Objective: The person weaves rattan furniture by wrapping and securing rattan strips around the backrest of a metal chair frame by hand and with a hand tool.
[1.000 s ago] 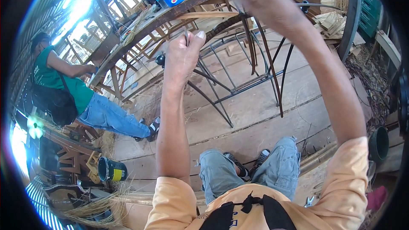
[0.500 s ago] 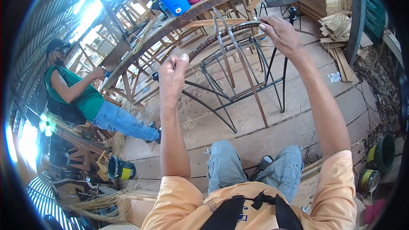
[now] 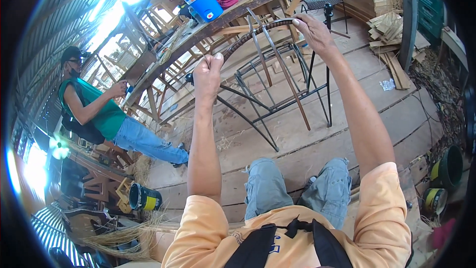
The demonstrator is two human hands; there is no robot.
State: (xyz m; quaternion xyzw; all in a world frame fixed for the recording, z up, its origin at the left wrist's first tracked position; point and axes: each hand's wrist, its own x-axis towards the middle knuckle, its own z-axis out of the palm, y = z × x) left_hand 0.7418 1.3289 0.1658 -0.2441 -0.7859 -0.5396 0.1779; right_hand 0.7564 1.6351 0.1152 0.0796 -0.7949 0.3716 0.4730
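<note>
A curved bar [image 3: 241, 41] wrapped in dark brown strip arches between my two hands. My left hand [image 3: 207, 74] is closed round its left end, thumb on top. At its right end my right hand [image 3: 313, 32] grips with fingers over and thumb along the bar. Two long flat brown strips [image 3: 286, 72] cross the bar and slant down towards me. Below and beyond stands a chair-like frame [image 3: 270, 114] of thin dark rods, with black ball knobs at its upper corners. Whether the bar is fixed to that frame, I cannot tell.
A long wooden workbench [image 3: 218, 25] runs across the back, with a blue cooler [image 3: 204, 4] on it. A person in a green top [image 3: 106, 119] stands at left. Wood offcuts [image 3: 391, 39] lie at far right, buckets [image 3: 145, 197] stand at both sides, and loose fibre [image 3: 124, 238] lies lower left.
The whole view has shifted slightly. Both hands keep their hold on the curved bar, which now sits a little higher at its right end in the picture.
</note>
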